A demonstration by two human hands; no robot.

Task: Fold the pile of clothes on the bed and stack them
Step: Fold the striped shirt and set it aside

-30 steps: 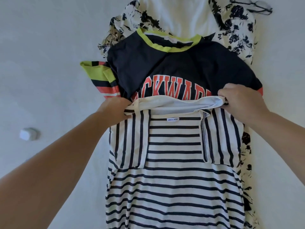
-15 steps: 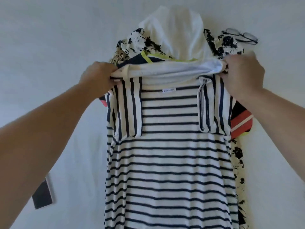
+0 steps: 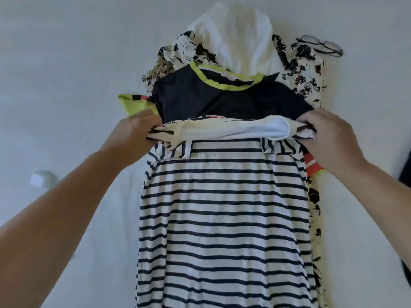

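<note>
The white cotton shirt with navy horizontal stripes (image 3: 222,218) lay lengthwise on the white bed (image 3: 66,74), on top of the pile, its sleeves already turned in over the body. The left hand (image 3: 135,132) pinched the shirt's top edge at one shoulder, and the right hand (image 3: 329,134) gripped it at the other, so the neckline was bunched into a pale roll stretched between them. Beyond that roll lay the navy T-shirt with a lime-green collar (image 3: 222,98), a cream floral-print garment (image 3: 304,70) and a white garment (image 3: 233,36), all waiting.

The step in hand looked like bringing the top edge down toward the hem. To do it well, both hands would need to travel level and keep the edge taut, so the stripes stayed square and the tucked sleeves did not slide out. The thin knit would likely sag in the middle, so smoothing after the fold would help. A pair of dark-framed glasses (image 3: 320,46) lay beside the pile's far corner, worth avoiding when stacking.
</note>
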